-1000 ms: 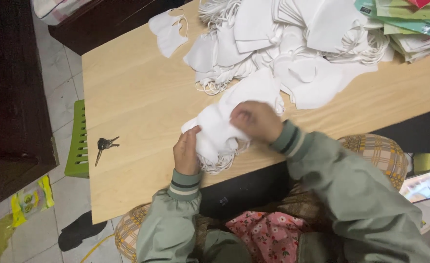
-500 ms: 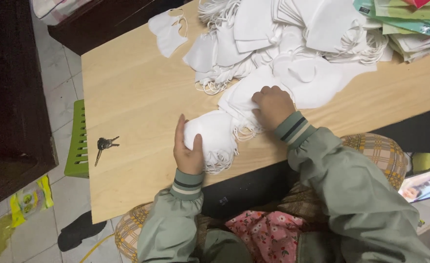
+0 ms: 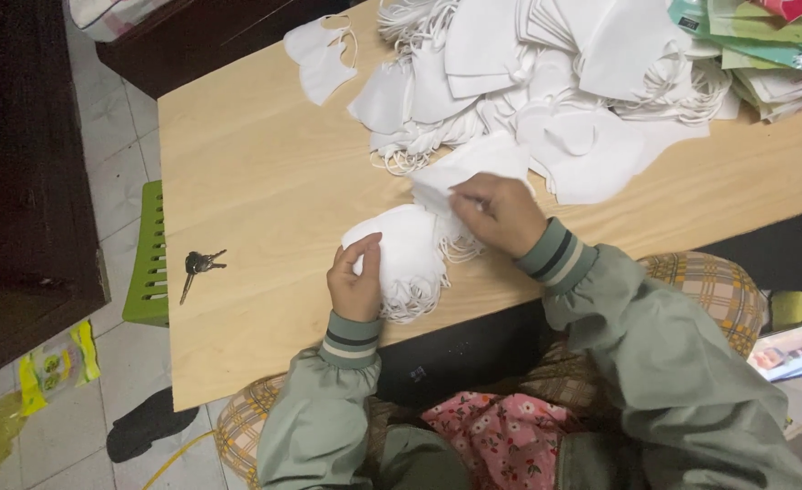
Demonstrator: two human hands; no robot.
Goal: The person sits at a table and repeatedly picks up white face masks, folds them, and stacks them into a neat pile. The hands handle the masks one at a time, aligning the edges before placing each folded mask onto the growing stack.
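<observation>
My left hand (image 3: 357,277) grips the near edge of a small stack of white face masks (image 3: 406,257) lying on the light wooden table (image 3: 255,181); their elastic loops spill out beneath. My right hand (image 3: 499,213) pinches a single white mask (image 3: 466,166) and holds it just right of the stack. A big loose heap of white masks (image 3: 546,82) covers the far middle of the table. Both arms wear grey-green sleeves with striped cuffs.
A bunch of keys (image 3: 197,267) lies at the table's left edge. Two stray masks (image 3: 324,59) sit far left. Green packets (image 3: 764,45) pile up at the far right. A green plastic stool (image 3: 149,263) and dark cabinet (image 3: 19,181) stand left; a phone (image 3: 793,350) rests right.
My right hand went out to the heap and came back toward the stack with one mask. My left hand stayed on the stack.
</observation>
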